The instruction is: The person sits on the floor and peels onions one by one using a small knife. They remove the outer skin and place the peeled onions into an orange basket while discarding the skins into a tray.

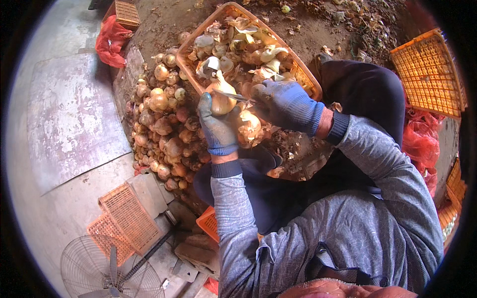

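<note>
In a worn, coated work glove, my left hand (220, 124) grips a yellow onion (224, 98) from below, its dry neck pointing up. A knife (233, 96) is in my gloved right hand (281, 100), with the blade lying against the onion's side. The knife's handle is mostly hidden by my fingers. Just beyond my hands is an orange plastic crate (298, 70) filled with onion skins (257, 41) and peelings. Below the held onion, another onion with flaking skin (249, 124) shows between my hands.
A large heap of unpeeled onions (164, 126) lies to my left. Orange crates (130, 212) stand near a floor fan (111, 272) at lower left. Another orange crate (428, 74) and red mesh sacks (421, 138) are at right. Scattered peelings (357, 22) cover the ground ahead.
</note>
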`<action>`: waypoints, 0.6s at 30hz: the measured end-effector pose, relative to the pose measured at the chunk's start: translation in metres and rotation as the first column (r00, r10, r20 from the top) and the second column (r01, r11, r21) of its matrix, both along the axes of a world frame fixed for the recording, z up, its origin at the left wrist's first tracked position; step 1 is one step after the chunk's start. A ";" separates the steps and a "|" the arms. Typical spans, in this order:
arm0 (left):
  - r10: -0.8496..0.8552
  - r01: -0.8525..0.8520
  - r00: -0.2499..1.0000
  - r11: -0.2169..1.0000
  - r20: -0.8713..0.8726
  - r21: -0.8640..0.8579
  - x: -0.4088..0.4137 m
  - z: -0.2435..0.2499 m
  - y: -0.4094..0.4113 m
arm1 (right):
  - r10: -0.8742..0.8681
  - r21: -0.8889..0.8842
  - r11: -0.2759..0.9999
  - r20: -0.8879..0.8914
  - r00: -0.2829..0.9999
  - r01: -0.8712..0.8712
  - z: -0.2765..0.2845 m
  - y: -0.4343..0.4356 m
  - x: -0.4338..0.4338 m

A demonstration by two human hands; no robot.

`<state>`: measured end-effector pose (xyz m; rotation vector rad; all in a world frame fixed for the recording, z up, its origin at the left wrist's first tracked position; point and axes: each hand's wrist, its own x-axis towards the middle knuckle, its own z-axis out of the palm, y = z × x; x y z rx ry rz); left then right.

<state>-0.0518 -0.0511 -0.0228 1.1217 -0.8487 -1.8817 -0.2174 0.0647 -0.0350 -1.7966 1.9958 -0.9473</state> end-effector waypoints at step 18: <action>-0.139 0.139 0.990 0.989 -0.009 0.046 -0.006 -0.007 -0.005 | -0.015 -0.090 0.996 -0.020 1.000 0.014 -0.015 0.003 -0.012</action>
